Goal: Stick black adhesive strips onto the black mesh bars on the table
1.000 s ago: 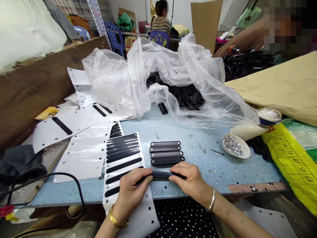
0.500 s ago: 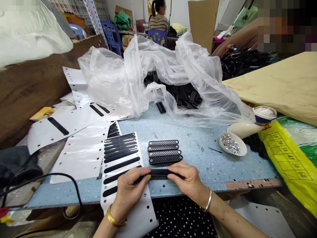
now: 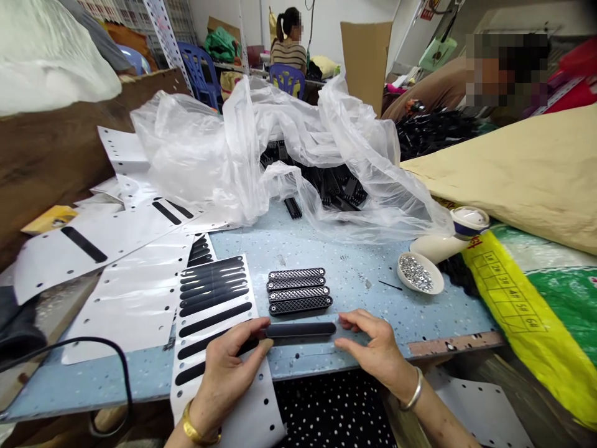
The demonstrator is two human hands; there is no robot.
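- The left hand (image 3: pixel 227 368) lay low over the white perforated backing sheet (image 3: pixel 219 348), its grip pinched with thumb and forefinger on the left end of the long glossy black plastic strip (image 3: pixel 301 330).
- The right hand (image 3: pixel 375 347) rested with fingers loosely spread, the fingertips (image 3: pixel 347 320) just beside the strip's right end; whether they touched it could not be told.
- The strip lay flat and crosswise on the speckled pale-blue counter (image 3: pixel 373 292), near its front edge.
- Just beyond the strip sat four black grid-textured plastic bars (image 3: pixel 299 290), side by side in a tight stack of rows, standing between the hands and the far counter.
- To the right, a small white oval dish of silver metal bits (image 3: pixel 419 274) stood well apart from the bars.
- To the left, more white sheets (image 3: pixel 125 292) lay overlapping, and a black cable (image 3: pixel 112 354) curved over the counter's left front corner.
- Farther back, a crumpled clear plastic bag (image 3: pixel 261 143) sprawled across the counter, partly covering a heap of black plastic parts (image 3: pixel 336 183).
- At the far end a seated person (image 3: pixel 289 46) worked at another table.
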